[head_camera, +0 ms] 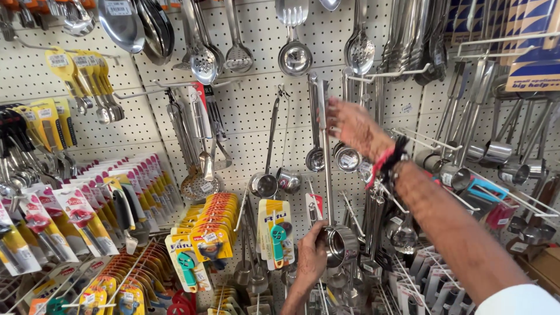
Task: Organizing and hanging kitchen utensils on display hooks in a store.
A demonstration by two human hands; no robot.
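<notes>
Though crowded by ladles, both hands [312, 256] on ladle [338, 242]

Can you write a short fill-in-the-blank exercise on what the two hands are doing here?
1. The left hand grips the ladle by its ____.
2. The right hand reaches up to the top of the ladle's long ____.
3. The utensils hang from hooks on a white ____.

Missing words: bowl; handle; pegboard

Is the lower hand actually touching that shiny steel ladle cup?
Touching. The head view shows the left hand with its fingers wrapped against the side of the steel ladle cup.
</notes>
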